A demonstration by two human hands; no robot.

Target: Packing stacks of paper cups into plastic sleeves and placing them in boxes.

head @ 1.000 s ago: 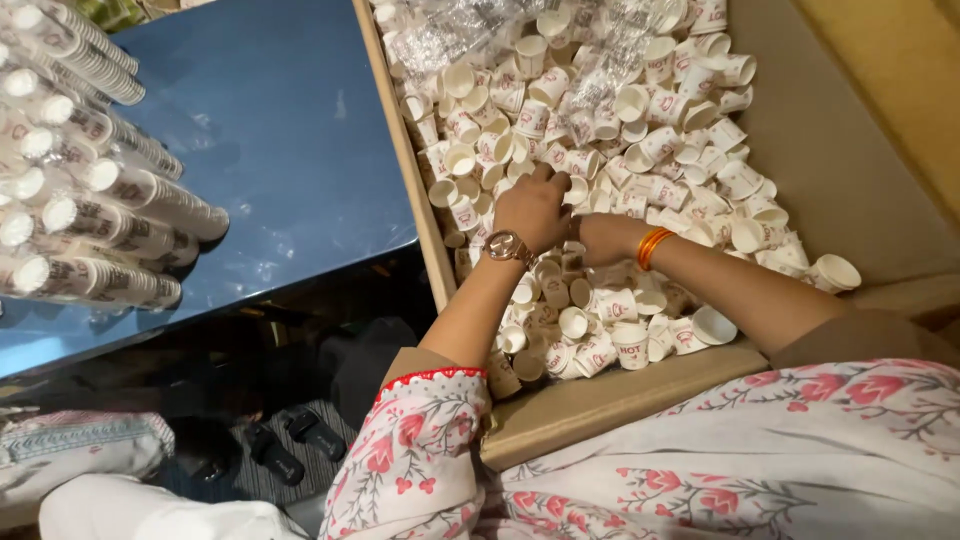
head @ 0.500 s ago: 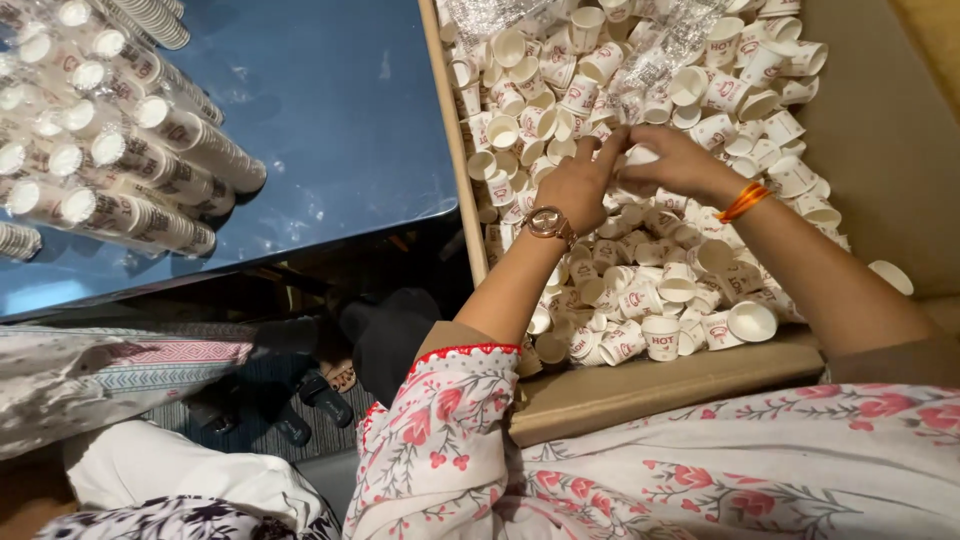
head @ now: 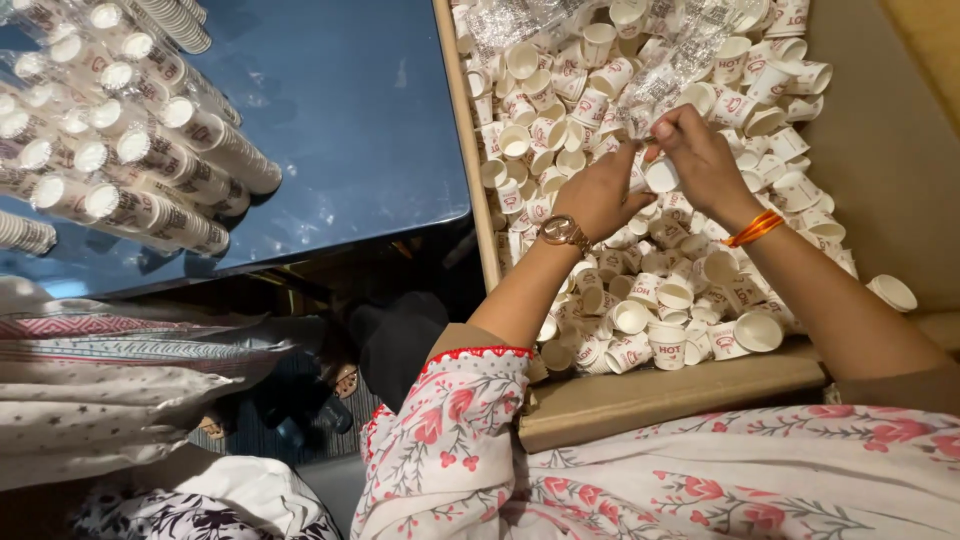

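Observation:
A large cardboard box [head: 660, 395] holds a heap of several small white paper cups [head: 640, 300] with red print. Both my hands hover over the heap's middle. My left hand [head: 600, 195], with a gold watch on its wrist, and my right hand [head: 700, 160], with an orange band on its wrist, together pinch one small white cup [head: 662, 175] between their fingertips. Crumpled clear plastic wrap [head: 520, 20] lies over the cups at the box's far end.
A blue table top [head: 350, 130] lies left of the box, with several stacks of nested cups [head: 150, 165] lying on their sides at its left. Patterned cloth [head: 120, 380] and dark items sit below the table's edge. My floral sleeves fill the bottom.
The view has shifted so the box sits further right. My hands rose from the heap and came together, now pinching one cup between them.

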